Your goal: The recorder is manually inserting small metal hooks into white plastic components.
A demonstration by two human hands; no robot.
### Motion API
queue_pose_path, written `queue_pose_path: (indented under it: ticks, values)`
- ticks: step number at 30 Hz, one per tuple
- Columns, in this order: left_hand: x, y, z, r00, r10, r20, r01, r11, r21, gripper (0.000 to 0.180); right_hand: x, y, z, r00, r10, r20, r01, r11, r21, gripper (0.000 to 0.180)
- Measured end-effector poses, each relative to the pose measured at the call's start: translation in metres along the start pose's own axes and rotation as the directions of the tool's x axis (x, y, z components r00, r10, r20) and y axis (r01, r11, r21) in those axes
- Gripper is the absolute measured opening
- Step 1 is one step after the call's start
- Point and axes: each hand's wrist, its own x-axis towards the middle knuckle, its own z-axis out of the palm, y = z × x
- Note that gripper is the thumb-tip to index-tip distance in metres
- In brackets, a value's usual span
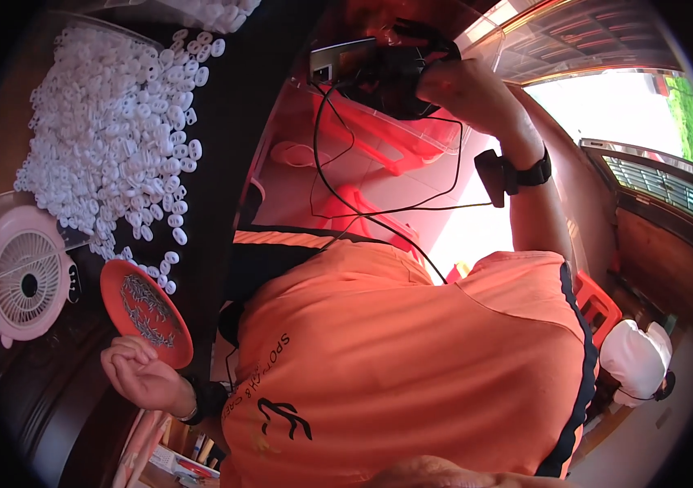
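My left hand (141, 379) is at the lower left, palm showing and fingers loosely curled, with nothing visible in it. It lies against the near rim of an orange plate (115, 286) that carries many small grey metal pieces, like screws (147, 313). Higher up, my right hand (464, 93) is closed on a black strapped device (399, 81); the device hides its fingertips. A flat, gold-coloured phone-like thing (345, 58) sits beside the device. Black cables (346, 195) run from there down across my orange shirt. Dark bands circle both wrists.
A big heap of small white plastic pieces (110, 122) covers part of the dark table at left. Beside it stands a pink fan (29, 281). A clear plastic bin (395, 122) and red stools (594, 309) are on the floor. Another person in white (635, 358) is at far right.
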Motion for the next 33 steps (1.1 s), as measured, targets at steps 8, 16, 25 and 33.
queue_pose_path:
  ticks: [8, 16, 25, 33]
  values:
    - [0.006, -0.002, -0.018, 0.999, 0.033, -0.021, -0.034, 0.998, -0.045, 0.024, -0.014, 0.045, 0.048, 0.993, -0.09, 0.08, 0.117, 0.878, -0.464, 0.013]
    - [-0.015, 0.0, -0.039, 0.989, 0.066, -0.133, -0.073, 0.996, -0.044, 0.024, 0.014, -0.046, 0.003, 0.997, -0.081, 0.002, 0.081, 0.996, -0.039, 0.015]
    - [-0.046, -0.002, -0.071, 0.978, 0.032, -0.204, -0.068, 0.983, -0.169, 0.024, 0.031, -0.078, -0.014, 0.961, -0.264, -0.086, 0.266, 0.964, 0.013, 0.019]
    - [-0.025, -0.01, -0.079, 0.993, -0.008, -0.119, -0.018, 0.978, -0.21, 0.023, 0.011, -0.016, 0.0, 0.998, -0.063, 0.023, 0.065, 0.996, -0.066, 0.016]
